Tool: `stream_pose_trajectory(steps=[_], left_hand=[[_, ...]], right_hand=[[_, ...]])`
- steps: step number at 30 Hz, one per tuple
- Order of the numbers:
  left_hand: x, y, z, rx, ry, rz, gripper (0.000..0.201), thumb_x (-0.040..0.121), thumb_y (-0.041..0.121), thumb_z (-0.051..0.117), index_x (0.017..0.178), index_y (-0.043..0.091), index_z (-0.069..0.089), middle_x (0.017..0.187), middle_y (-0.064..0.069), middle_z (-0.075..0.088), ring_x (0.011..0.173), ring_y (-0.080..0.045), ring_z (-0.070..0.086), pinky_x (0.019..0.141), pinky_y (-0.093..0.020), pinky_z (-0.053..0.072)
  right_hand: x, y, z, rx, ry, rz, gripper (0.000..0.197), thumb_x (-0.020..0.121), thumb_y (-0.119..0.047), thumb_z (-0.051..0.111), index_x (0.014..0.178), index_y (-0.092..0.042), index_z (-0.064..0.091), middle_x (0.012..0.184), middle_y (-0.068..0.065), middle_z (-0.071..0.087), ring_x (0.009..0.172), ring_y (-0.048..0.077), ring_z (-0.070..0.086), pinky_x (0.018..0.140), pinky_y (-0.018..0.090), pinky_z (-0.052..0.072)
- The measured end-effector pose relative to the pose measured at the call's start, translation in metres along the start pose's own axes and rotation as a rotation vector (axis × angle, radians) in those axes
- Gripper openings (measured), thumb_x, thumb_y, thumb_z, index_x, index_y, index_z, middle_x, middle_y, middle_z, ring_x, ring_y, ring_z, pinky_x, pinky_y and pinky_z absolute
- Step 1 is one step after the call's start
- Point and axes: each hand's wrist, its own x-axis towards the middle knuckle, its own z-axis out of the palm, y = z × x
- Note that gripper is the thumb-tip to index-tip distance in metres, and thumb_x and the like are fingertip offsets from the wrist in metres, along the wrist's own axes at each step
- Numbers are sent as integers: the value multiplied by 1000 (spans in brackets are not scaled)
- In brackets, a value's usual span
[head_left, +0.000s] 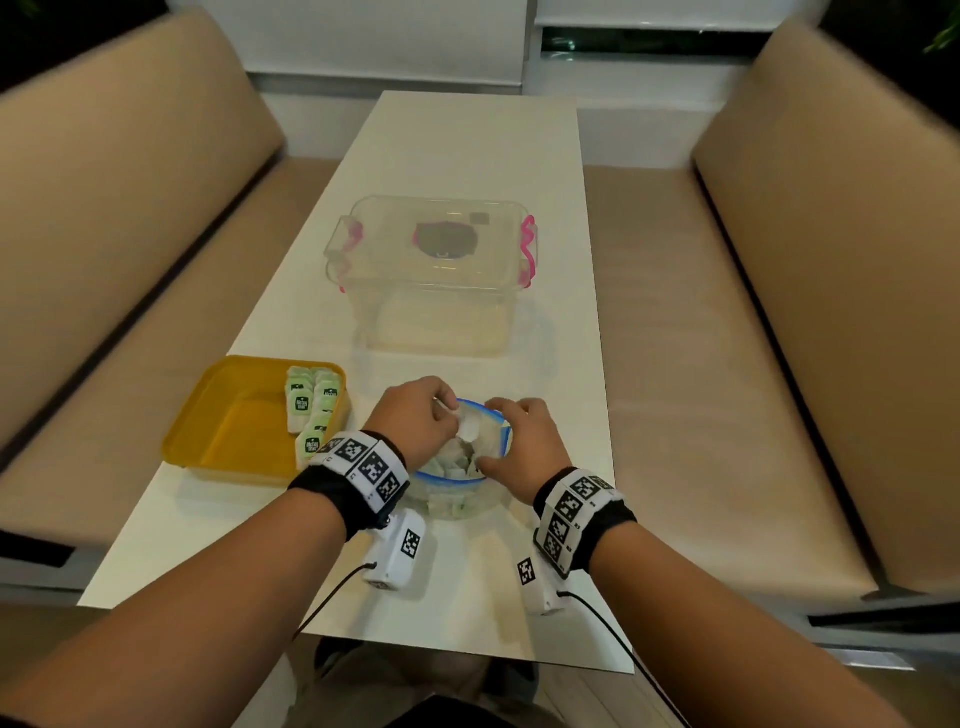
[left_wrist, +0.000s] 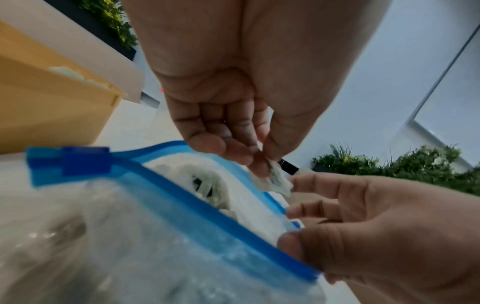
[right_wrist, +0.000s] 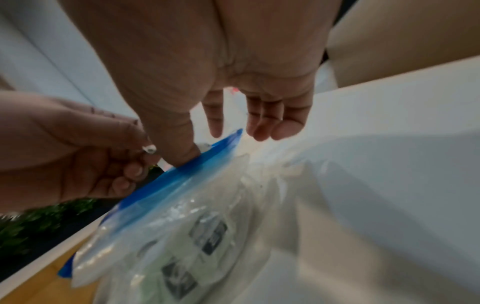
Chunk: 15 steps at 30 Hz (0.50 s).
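A clear zip bag (head_left: 457, 506) with a blue rim (left_wrist: 187, 197) stands open on the table's near middle, with several white-green sachets inside. My left hand (head_left: 452, 415) hovers over its mouth and pinches one small white sachet (left_wrist: 279, 181) between thumb and fingertips. My right hand (head_left: 491, 434) holds the bag's right end, thumb on the near rim (right_wrist: 182, 162) and fingers at the far rim. The bag's blue slider (left_wrist: 85, 158) sits at the left end. In the right wrist view the left hand (right_wrist: 145, 152) is at the left, fingers curled.
A yellow tray (head_left: 234, 426) at the left holds several green-white sachets (head_left: 311, 410) along its right side. A clear lidded box with pink latches (head_left: 431, 270) stands behind the bag. Beige benches flank the white table (head_left: 467, 156).
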Motion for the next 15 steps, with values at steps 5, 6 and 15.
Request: stream_pose_trajectory(steps=[5,6,15], left_hand=[[-4,13,-4,-186,-100,64,16,84,14,67,93,24,57,65,2,68,62,-14,61,69,-32,51],[-4,15,-3,-217,-118,68,16,85,15,67,95,22,57,63,4,67,62,-13,60,70,-34,52],[1,-5,9,202,-116,41,6,89,26,65,91,22,70,86,8,70,85,-14,65,76,-24,48]], right_hand=[[0,-7,-8,23,90,-260,38,80,-23,74,117,-21,66,121,-1,59,111,20,49,97,31,42],[-1,-9,-10,47,104,-257,25,81,-21,73,106,-17,69,109,0,65,102,21,54,91,35,46],[-4,8,-10,136,-62,4,16,97,-24,52,83,-15,51,85,0,73,71,19,65,74,38,56]])
